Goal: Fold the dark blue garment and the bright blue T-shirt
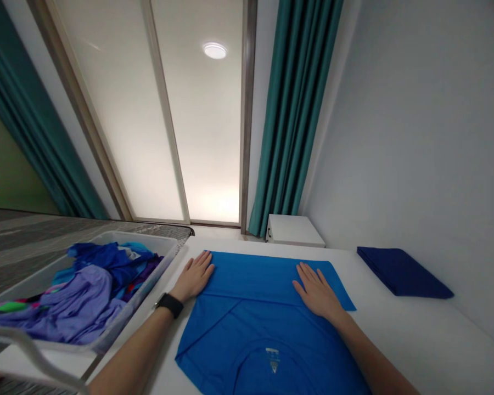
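Observation:
A bright blue T-shirt [255, 318] lies spread on the white table, its neckline and a small printed label toward me. The far part of the shirt is folded over into a flat band. My left hand [194, 274], with a dark watch on the wrist, rests flat at the band's left edge, fingers stretched out. Flat on the right part of the band is my right hand [316, 288], its fingers spread a little. Neither hand grips the cloth. The shirt's near end runs out of view at the bottom.
A folded navy cloth [401, 271] lies at the table's [432, 334] right side by the wall. To the left stands a whitish bin [164, 249] heaped with purple, blue and multicoloured clothes [86, 296]. Beyond the table are a white cabinet [294, 230] and a teal curtain [296, 109].

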The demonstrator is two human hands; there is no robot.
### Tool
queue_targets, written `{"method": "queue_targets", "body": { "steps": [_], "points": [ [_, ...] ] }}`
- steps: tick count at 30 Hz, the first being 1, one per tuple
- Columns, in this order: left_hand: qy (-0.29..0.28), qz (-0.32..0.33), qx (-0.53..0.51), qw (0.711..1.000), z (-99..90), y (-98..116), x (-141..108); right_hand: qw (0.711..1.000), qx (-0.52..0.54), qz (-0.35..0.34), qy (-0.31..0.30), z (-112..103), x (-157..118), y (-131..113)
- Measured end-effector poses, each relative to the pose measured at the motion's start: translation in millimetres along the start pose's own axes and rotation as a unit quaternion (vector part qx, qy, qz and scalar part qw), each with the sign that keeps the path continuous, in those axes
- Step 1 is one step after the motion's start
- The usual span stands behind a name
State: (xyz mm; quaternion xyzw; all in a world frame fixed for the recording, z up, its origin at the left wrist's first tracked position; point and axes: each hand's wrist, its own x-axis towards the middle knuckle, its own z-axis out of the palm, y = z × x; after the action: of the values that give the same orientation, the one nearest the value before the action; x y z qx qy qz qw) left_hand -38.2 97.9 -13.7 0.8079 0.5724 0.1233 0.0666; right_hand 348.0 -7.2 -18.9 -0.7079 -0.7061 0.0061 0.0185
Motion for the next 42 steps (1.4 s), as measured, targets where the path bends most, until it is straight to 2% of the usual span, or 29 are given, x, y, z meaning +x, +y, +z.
{"method": "queue_targets", "body": {
  "steps": [4,7,15,22,29,36,40,42],
  "points": [
    [0.077,-0.002,-0.075,0.994,0.0,-18.7,14.7,1.0,0.002,0.0,0.007,1.0,0.5,0.4],
    [0.089,0.005,-0.071,0.993,-4.0,-25.9,29.1,1.0,0.009,0.0,0.009,1.7,0.9,0.7],
    [0.012,0.057,-0.009,0.998,-26.9,-20.1,62.7,0.999,0.026,0.0,0.02,5.8,1.9,2.0],
    [-0.045,0.041,-0.013,0.998,-43.9,-14.7,75.6,0.999,0.039,-0.002,0.029,6.4,2.2,2.8],
    [-0.033,-0.002,-0.106,0.994,-44.9,-13.5,70.4,0.999,0.03,0.003,0.017,0.6,0.6,-1.0],
    [0.015,-0.033,-0.21,0.977,-31.8,-12.9,48.4,1.0,0.014,0.006,-0.001,-5.4,-1.3,-3.3],
    [0.055,-0.034,-0.2,0.978,-32.2,-5.5,34.9,1.0,0.005,0.005,-0.006,-7.8,-1.9,-3.8],
    [0.083,0.003,-0.158,0.984,-35.1,3.3,25.1,1.0,0.005,0.004,-0.006,-6.5,-1.3,-3.0]
  ]
}}
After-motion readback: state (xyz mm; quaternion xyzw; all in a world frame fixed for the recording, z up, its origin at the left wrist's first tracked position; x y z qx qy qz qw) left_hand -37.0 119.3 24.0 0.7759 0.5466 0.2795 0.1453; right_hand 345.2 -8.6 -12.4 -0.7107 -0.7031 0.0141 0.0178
